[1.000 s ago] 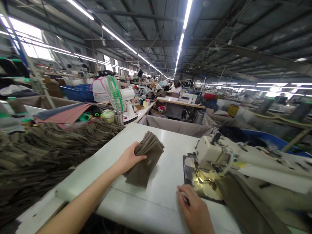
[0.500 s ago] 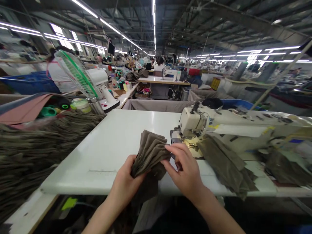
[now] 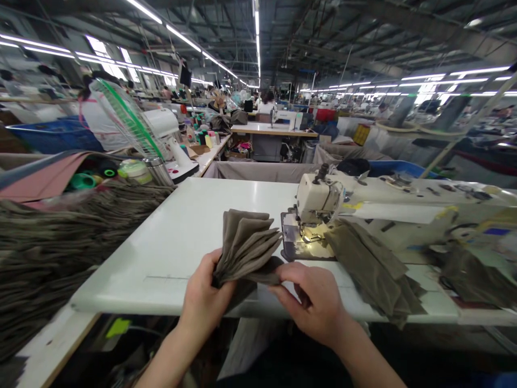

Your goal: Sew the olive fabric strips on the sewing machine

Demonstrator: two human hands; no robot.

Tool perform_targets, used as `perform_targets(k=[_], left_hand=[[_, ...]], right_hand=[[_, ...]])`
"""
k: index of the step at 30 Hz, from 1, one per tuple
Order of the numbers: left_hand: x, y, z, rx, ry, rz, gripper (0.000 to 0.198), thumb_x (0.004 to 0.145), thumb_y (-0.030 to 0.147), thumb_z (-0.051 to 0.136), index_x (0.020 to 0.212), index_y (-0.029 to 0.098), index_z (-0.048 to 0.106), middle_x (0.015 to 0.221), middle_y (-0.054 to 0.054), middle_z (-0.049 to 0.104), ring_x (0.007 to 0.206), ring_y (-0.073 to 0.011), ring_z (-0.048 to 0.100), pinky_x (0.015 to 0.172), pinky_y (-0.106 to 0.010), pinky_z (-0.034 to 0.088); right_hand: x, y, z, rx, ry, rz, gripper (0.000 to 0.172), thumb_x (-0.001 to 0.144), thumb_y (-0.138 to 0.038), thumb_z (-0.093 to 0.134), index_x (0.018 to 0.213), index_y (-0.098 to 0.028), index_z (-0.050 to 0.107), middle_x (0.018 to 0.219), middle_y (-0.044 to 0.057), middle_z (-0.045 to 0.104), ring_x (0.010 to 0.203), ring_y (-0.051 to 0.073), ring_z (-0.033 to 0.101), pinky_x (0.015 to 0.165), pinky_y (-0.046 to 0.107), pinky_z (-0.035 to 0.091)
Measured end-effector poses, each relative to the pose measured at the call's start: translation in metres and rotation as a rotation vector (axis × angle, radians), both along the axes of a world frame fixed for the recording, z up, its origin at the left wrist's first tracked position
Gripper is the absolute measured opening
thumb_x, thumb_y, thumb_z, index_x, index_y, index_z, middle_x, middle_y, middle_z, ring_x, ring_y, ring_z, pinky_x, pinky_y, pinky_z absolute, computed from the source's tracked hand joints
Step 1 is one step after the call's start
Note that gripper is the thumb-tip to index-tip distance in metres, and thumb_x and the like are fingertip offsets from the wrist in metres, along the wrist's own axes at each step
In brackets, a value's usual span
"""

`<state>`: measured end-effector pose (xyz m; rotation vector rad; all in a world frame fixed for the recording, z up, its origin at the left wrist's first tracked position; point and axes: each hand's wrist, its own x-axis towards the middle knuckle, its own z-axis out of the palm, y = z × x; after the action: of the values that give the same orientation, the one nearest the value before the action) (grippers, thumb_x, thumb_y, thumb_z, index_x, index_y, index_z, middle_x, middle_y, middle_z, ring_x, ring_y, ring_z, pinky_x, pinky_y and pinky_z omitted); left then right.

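My left hand (image 3: 208, 293) is wrapped round the gathered lower end of a bundle of olive-brown fabric pieces (image 3: 248, 242), whose layers fan out above it. At the bundle's lower right, my right hand (image 3: 313, 299) pinches the edge of one layer between thumb and fingers. Both hands are over the front part of the white table (image 3: 169, 237). Just beyond my right hand stands a sewing machine (image 3: 319, 199), its needle area lit. More olive fabric (image 3: 371, 264) lies to the right of the needle plate and hangs over the table's front edge.
A large pile of olive fabric (image 3: 60, 258) fills the left side. Behind it are a fan (image 3: 129, 118) with a green stripe and a metal flask (image 3: 159, 171). Another sewing table (image 3: 274, 129) stands farther ahead. A blue bin (image 3: 56, 134) is at the far left.
My right hand has moved down from the bundle's upper right side to a lower layer. The bundle's layers are spread wider apart, and its top has shifted slightly left.
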<state>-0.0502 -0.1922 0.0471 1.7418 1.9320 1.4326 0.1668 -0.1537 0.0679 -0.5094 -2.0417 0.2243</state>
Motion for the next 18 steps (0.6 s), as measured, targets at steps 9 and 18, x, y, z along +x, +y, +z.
perform_targets(k=[9, 18], left_hand=[[0.0010, 0.0025, -0.0036, 0.091, 0.126, -0.076, 0.027, 0.080, 0.027, 0.058, 0.106, 0.023, 0.063, 0.097, -0.002, 0.074, 0.087, -0.0215, 0.071, 0.079, -0.029, 0.058], [-0.0005, -0.0001, -0.0044, 0.010, 0.017, -0.033, 0.028, 0.076, 0.027, 0.059, 0.103, 0.023, 0.064, 0.094, -0.002, 0.074, 0.085, -0.0219, 0.071, 0.077, -0.031, 0.059]], right_hand=[[0.0018, -0.0031, -0.0008, -0.142, 0.137, -0.090, 0.031, 0.099, -0.019, 0.054, 0.130, -0.020, 0.053, 0.075, -0.002, 0.073, 0.056, 0.011, 0.065, 0.056, 0.021, 0.051], [-0.0013, 0.0011, 0.0012, 0.047, 0.094, -0.117, 0.025, 0.090, -0.010, 0.061, 0.112, -0.021, 0.067, 0.093, 0.006, 0.072, 0.070, 0.014, 0.067, 0.059, 0.025, 0.053]])
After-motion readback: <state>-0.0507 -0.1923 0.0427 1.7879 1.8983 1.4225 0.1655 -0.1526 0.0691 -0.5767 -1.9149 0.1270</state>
